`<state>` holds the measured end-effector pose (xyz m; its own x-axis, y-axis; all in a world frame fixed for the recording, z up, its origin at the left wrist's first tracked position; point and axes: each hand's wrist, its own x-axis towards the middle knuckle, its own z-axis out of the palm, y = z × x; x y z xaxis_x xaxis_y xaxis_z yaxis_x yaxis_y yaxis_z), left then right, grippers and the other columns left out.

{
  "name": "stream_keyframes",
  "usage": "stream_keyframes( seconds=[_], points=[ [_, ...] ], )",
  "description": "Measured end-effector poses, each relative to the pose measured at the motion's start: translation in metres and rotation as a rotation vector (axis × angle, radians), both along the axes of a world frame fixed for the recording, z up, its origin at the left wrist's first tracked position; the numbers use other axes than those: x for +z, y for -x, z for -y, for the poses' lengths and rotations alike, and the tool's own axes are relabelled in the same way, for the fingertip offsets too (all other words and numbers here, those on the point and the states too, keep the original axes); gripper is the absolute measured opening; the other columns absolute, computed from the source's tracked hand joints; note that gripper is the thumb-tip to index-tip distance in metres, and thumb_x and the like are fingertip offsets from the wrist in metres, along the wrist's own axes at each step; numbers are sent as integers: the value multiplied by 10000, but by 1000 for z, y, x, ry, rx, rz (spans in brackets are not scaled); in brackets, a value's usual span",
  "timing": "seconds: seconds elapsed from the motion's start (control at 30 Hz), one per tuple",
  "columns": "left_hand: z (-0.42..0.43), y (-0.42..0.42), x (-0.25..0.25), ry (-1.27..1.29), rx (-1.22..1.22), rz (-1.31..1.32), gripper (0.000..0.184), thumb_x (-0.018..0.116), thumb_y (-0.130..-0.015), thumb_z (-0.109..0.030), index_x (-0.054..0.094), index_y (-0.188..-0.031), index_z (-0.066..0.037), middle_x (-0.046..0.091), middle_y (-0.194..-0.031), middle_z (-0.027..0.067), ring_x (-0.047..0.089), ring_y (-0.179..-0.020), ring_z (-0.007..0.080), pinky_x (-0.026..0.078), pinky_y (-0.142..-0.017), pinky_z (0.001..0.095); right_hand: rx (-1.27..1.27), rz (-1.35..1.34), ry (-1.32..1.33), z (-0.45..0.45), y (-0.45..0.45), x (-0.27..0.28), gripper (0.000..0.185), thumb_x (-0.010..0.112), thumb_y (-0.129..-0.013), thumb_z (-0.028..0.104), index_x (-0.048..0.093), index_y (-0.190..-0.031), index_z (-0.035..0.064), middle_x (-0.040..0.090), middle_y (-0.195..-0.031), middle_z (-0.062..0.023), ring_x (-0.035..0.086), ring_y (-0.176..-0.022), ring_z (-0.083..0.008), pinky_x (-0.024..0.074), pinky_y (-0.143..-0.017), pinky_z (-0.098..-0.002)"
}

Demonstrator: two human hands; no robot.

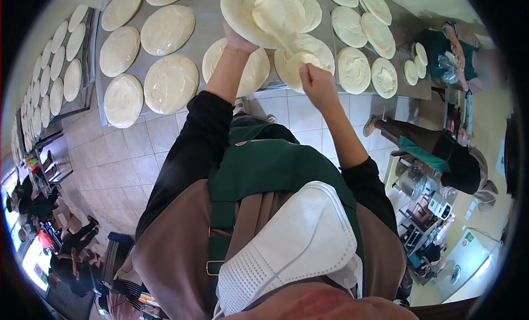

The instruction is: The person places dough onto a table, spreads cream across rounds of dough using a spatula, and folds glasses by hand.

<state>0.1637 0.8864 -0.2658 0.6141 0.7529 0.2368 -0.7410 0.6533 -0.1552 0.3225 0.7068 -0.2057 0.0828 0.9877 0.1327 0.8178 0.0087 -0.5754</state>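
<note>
My left hand (240, 40) supports a wide pale bowl (238, 16) from its near left side. A thick cream-coloured mixture (274, 12) lies in the bowl. Closed round the handle of a pale spatula (287, 47), my right hand (319, 86) is at the bowl's near right. The spatula's far end reaches into the mixture. Just beneath sits a flat pale round (311, 50), dough-like, with a swirl of mixture on top. Another round (252, 72) lies below my left wrist, partly covered by it.
Several glossy rounds (168, 31) cover the left of the metal table (215, 31); others (355, 71) lie to the right. A rack of rounds (71, 80) stands far left. At right, one person (460, 58) is beside the table and another (463, 166) stands on the tiled floor.
</note>
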Motion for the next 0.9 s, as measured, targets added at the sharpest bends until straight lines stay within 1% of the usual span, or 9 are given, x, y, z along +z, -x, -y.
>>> stream_keyframes(
  seconds=[0.13,0.27,0.37,0.47,0.63,0.7,0.73,0.8,0.9],
  points=[
    [0,6,-13,-20,57,-120,624,327,-922,-526,401,-1384,-113,469,-1372,126,472,-1231,351,380,-1021,536,111,-124,-38,13,11,20,330,513,-943,227,550,-705,2,564,-624,-198,555,-557,-382,429,-534,-466],
    [6,15,0,-64,15,-84,630,342,-908,-545,420,-1374,-128,487,-1359,113,474,-1232,344,386,-1014,539,32,-105,-67,7,-10,20,335,516,-943,234,546,-706,-1,573,-637,-192,552,-551,-374,422,-513,-453],
    [8,16,8,-80,8,-78,627,353,-902,-552,428,-1370,-143,492,-1356,105,477,-1230,336,393,-1009,537,-104,131,-124,-7,-27,15,341,514,-943,248,553,-702,9,572,-628,-200,569,-572,-380,441,-518,-460],
    [6,10,11,-81,29,-70,631,360,-895,-564,436,-1365,-150,499,-1351,95,483,-1225,329,399,-1004,535,-29,173,-76,4,-21,-3,341,501,-947,261,559,-718,15,582,-646,-204,578,-600,-390,449,-545,-480],
    [-22,-1,-7,-51,96,-110,649,369,-880,-586,453,-1354,-151,506,-1346,80,492,-1214,323,401,-998,539,88,-77,27,25,8,21,334,488,-951,258,557,-739,9,581,-657,-203,577,-614,-398,439,-573,-479],
    [-64,-15,-3,605,-31,-661,643,370,-879,-581,458,-1350,-152,502,-1351,73,477,-1230,320,379,-1013,545,80,-107,-35,21,5,22,331,500,-952,243,569,-747,-7,568,-638,-205,557,-575,-386,430,-541,-446],
    [-48,-12,-4,603,-34,-662,643,370,-879,-581,458,-1350,-152,502,-1351,73,477,-1230,320,379,-1013,545,73,-136,-99,17,1,22,328,512,-953,229,581,-755,-24,555,-619,-206,537,-535,-373,420,-510,-413],
    [3,2,-3,41,116,1,617,361,-894,-552,449,-1354,-151,485,-1367,74,450,-1254,319,350,-1037,547,-56,-128,-104,3,-8,19,331,512,-953,226,579,-746,-23,554,-617,-207,532,-530,-377,417,-503,-412],
    [5,5,8,-73,59,14,591,349,-907,-521,443,-1358,-152,470,-1379,74,428,-1273,320,334,-1047,549,-156,-43,-98,1,-8,7,361,499,-954,239,557,-707,-18,562,-622,-209,546,-550,-390,426,-519,-444]
  ],
)
